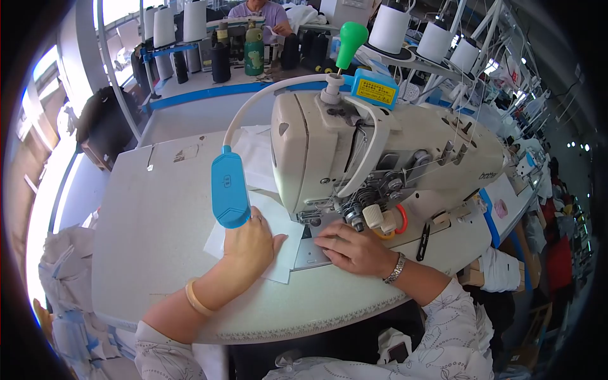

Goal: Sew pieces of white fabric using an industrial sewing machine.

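My left hand point(251, 242) lies flat on a piece of white fabric point(284, 256), left of the needle area of a Brother industrial sewing machine point(323, 142). Its fingertips are partly hidden under a blue lamp head point(229, 190). Just right of the presser foot point(309, 219), my right hand point(351, 249) rests on the metal needle plate point(311, 254) with its fingers bent. Whether anything is between those fingers cannot be told. More white fabric point(254, 156) lies behind the lamp, partly hidden by the machine head.
Black thread snips point(423, 242) and a red-handled tool point(402, 218) lie right of my right hand. White thread cones point(389, 28) stand above the machine. Across the blue-edged table point(190, 97) sits another person point(266, 16). Piled fabric point(76, 294) is at the lower left.
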